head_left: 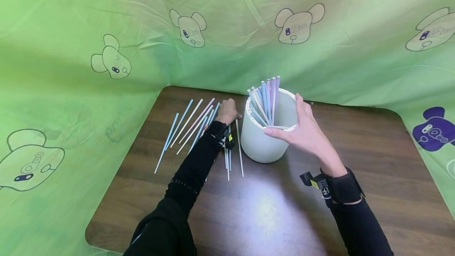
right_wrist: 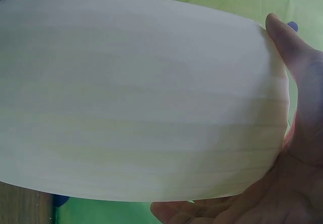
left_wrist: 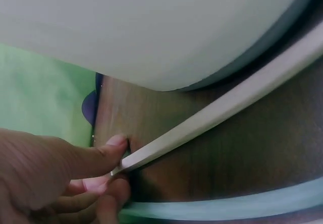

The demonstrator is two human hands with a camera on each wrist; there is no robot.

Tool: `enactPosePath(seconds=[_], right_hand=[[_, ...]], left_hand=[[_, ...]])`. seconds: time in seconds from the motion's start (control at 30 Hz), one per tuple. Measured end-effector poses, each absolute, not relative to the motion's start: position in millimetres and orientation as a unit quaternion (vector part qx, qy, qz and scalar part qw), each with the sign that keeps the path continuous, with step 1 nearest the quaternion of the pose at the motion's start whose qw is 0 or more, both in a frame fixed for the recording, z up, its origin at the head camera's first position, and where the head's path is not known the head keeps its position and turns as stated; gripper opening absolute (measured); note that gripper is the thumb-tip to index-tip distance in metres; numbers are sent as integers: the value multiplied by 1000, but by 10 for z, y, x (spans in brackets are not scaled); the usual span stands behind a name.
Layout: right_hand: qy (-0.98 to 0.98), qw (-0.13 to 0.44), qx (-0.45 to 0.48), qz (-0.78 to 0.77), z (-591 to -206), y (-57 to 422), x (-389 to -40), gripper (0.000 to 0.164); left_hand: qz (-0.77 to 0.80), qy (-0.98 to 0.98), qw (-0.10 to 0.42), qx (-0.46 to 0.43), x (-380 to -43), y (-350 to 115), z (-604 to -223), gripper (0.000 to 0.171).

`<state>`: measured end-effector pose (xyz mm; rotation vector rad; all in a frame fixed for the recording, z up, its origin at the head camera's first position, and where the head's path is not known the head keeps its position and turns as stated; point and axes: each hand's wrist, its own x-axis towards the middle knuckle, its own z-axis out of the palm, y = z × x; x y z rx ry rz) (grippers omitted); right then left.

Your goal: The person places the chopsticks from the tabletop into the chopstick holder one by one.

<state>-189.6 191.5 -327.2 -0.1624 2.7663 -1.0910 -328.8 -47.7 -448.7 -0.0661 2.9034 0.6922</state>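
Observation:
My left hand [head_left: 227,112] is at the far end of a white straw [head_left: 239,151] on the table, just left of a white tub [head_left: 264,147]. In the left wrist view its thumb and fingers pinch the tip of that straw [left_wrist: 212,118]; a pale blue straw [left_wrist: 232,209] runs close under the fingers. My right hand [head_left: 309,129] grips the tub's right side by the rim, thumb at the near edge and fingers toward the far edge. Inside the upright tub lean several blue, white and purple straws [head_left: 264,100], their tops above the rim.
More blue, white and pink straws [head_left: 192,121] lie spread on the left of the brown wooden table [head_left: 320,216]. Several others lie partly hidden under my left forearm. A green sheet [head_left: 241,58] with printed bear heads hangs behind and beside the table.

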Motion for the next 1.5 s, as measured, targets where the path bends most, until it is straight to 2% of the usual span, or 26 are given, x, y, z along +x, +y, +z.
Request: enactPosePath(seconds=[0.4, 0.53, 0.6, 0.77, 0.87, 1.1, 1.3, 1.5], right_hand=[[925, 80, -59, -365, -3285, 1883, -1888, 139], [926, 78, -59, -365, -3285, 1881, -1883, 139], [926, 78, -59, -366, -3287, 1882, -1881, 139], [925, 78, -61, -366, -3301, 1882, -1881, 139], [926, 77, -60, -364, -3302, 1891, -1888, 139], [927, 79, -58, -361, -3289, 1908, -1893, 139], [928, 77, -57, -361, -3269, 1918, -1877, 138], [929, 83, -53, -357, -3266, 1923, -1875, 138]], left_hand=[[265, 959, 86, -47, -3229, -485, -4465, 23], [270, 959, 75, -38, -3239, -506, -4455, 10], [277, 958, 61, -34, -3244, -525, -4430, 13], [299, 953, 21, -41, -3247, -605, -4280, 33], [319, 947, 4, -37, -3245, -674, -4125, 37], [360, 929, -81, -5, -3174, -869, -3537, 19], [335, 927, -169, -1, -3048, -934, -2798, 20], [311, 903, -297, 11, -2719, -925, -2080, 22]])
